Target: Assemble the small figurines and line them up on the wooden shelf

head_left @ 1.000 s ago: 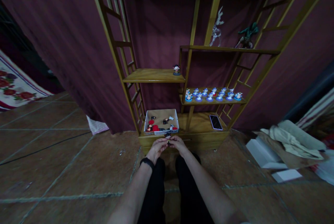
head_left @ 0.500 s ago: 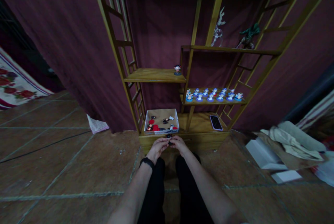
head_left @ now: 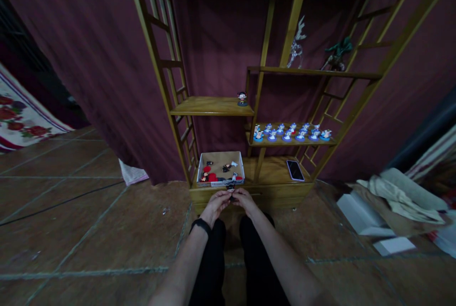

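Observation:
Between my fingertips is a small dark-haired figurine [head_left: 231,187], held just in front of the cabinet's lower edge. My left hand [head_left: 216,204] pinches it from the left, and my right hand [head_left: 245,200] closes on it from the other side. Fingers cover most of its lower part. Right behind them, a shallow cardboard box [head_left: 223,157] holds several loose red, black and white figurine pieces. One similar figurine [head_left: 242,99] with a dark base stands upright at the right end of the middle-left shelf [head_left: 210,106].
Several blue-and-white figurines [head_left: 287,135] stand in rows on the right shelf. A phone [head_left: 295,170] lies on the cabinet's bottom board. Higher up are a clear deer ornament [head_left: 296,49] and a green statue [head_left: 338,54]. White boxes [head_left: 365,213] and cloths lie on the floor at right.
The view has tilted slightly, so the shelves sit a little lower in the picture. Both hands still hold the figurine at nearly the same place, its head turned or tipped slightly.

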Tool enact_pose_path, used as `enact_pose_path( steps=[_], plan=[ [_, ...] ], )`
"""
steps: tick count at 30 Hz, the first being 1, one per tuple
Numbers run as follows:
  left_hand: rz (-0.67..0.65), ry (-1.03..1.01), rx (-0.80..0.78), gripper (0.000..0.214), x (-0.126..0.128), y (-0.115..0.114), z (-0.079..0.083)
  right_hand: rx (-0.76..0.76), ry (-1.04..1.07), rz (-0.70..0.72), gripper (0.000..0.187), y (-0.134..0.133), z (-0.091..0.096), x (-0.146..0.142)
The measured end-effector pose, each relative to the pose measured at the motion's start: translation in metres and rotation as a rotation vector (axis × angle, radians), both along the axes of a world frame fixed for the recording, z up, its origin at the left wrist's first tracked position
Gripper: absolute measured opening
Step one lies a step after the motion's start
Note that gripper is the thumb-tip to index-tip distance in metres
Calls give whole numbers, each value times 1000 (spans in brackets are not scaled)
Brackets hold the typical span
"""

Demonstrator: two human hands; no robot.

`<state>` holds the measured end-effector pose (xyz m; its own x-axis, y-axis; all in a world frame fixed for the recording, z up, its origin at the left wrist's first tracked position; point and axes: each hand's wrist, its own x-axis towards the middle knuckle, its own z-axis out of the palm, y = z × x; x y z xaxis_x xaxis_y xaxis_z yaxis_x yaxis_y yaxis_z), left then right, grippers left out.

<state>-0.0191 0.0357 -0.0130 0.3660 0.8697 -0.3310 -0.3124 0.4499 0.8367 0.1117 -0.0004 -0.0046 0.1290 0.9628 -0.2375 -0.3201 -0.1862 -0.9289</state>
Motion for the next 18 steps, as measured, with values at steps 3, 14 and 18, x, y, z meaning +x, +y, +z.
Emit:
enact_pose_path(
  steps=[3,14,18],
  plan=[
    [33,13,20,23,0,0,-2,13,-2,24,24,-1,-2,-1],
    [112,136,235,20,6,-3,-4,217,-42,-20,44,3,-2,-3],
    [94,162,258,21,11,-5,-4,248,-121,-45,35,6,-9,-1]
  ],
)
